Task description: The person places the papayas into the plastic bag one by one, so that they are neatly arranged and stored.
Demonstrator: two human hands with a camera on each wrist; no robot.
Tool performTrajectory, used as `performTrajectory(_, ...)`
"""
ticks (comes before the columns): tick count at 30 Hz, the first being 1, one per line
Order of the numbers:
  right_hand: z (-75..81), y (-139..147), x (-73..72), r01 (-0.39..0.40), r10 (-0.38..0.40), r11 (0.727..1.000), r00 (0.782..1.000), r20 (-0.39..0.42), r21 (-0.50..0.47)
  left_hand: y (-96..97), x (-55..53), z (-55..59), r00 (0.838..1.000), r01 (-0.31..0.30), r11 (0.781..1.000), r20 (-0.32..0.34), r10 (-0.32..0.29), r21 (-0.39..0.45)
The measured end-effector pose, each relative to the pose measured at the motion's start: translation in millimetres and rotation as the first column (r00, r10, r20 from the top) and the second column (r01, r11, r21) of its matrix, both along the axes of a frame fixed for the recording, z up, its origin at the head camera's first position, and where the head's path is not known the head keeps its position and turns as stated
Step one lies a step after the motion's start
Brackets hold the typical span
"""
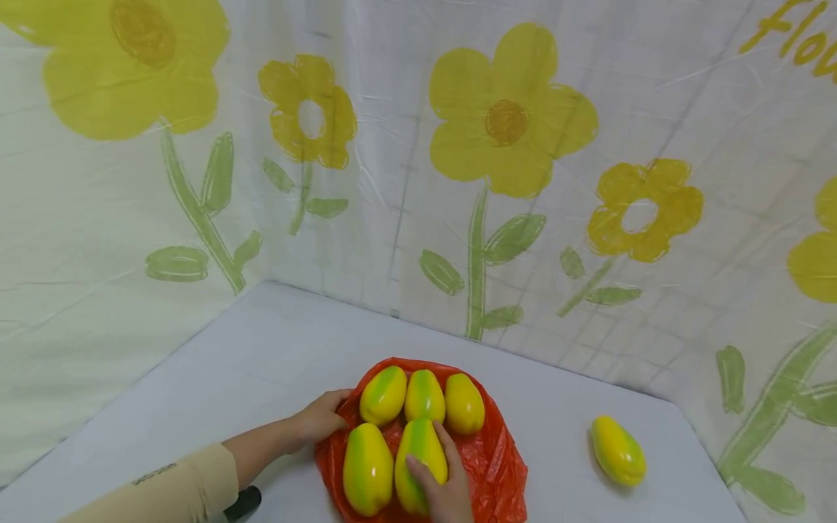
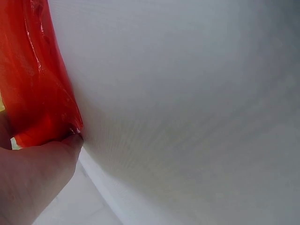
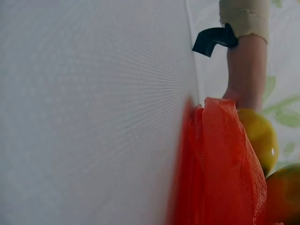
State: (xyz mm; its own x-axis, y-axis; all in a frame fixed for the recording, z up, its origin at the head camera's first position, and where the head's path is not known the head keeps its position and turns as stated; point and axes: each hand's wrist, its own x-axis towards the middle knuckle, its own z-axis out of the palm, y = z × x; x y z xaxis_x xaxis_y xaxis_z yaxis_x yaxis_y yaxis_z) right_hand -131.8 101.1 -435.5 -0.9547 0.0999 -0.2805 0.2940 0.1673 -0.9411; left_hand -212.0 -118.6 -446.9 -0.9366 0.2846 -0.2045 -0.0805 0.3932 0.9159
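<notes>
A red plastic bag (image 1: 490, 472) lies spread on the table with several glossy yellow papayas with green streaks in it. My left hand (image 1: 320, 418) pinches the bag's left edge. In the left wrist view its fingertips grip the red film close to the tabletop. At the front of the bag, my right hand (image 1: 450, 483) holds a papaya (image 1: 415, 454), thumb on top and fingers along its right side. Beside that one lies another papaya (image 1: 368, 468). Three more form a row behind, the middle papaya (image 1: 425, 392) among them. My right hand is out of sight in the right wrist view.
One single papaya (image 1: 618, 450) lies on the white table (image 1: 288, 327), to the right of the bag. Behind the table hangs a white curtain (image 1: 386, 189) printed with yellow flowers. A black object (image 1: 243, 503) shows under my left sleeve.
</notes>
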Motion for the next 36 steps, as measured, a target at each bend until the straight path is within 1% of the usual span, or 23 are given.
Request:
performTrajectory(6, 0.1, 0.4, -1.8, -0.014, 0.014, 1.000, 1.000, 0.004, 0.017, 0.6, -0.4, 0.2, 1.000, 0.010, 1.000, -0.007, -0.010, 0.001)
performTrajectory(10, -1.4, 1.2, -1.2, -0.040, 0.040, 0.999, 0.999, 0.001, 0.035, 1.8, -0.1, 1.2, 1.000, 0.014, 1.000, -0.015, -0.014, -0.002)
performTrajectory(16, -3.9, -0.8, 1.4, -0.076, 0.075, 0.997, 0.997, 0.021, 0.030, 1.3, -0.5, 1.3, 0.999, 0.034, 0.999, -0.021, -0.034, 0.007)
performTrajectory(20, -5.6, -1.9, 1.5, -0.114, 0.114, 0.993, 0.993, 0.034, -0.001, 0.9, -0.2, 1.5, 0.999, 0.029, 1.000, -0.021, -0.029, -0.006)
performTrajectory(23, -6.2, -2.1, 2.0, -0.127, 0.129, 0.991, 0.991, 0.047, -0.040, 1.0, -0.1, 1.5, 0.999, 0.027, 1.000, -0.024, -0.027, -0.014)
performTrajectory(26, -6.5, -2.0, 2.4, -0.134, 0.137, 0.989, 0.989, 0.053, -0.058, 1.3, -0.3, 0.8, 0.999, 0.021, 0.999, -0.024, -0.021, -0.026)
performTrajectory(32, -8.3, -0.7, 1.8, -0.158, 0.164, 0.984, 0.984, 0.070, -0.077, 2.5, -1.7, -0.4, 1.000, 0.007, 0.999, -0.026, -0.008, -0.045)
performTrajectory(36, -9.6, -0.8, 1.1, -0.169, 0.173, 0.984, 0.981, 0.084, -0.056, 2.7, -2.3, -0.8, 1.000, 0.002, 0.999, -0.027, -0.003, -0.050)
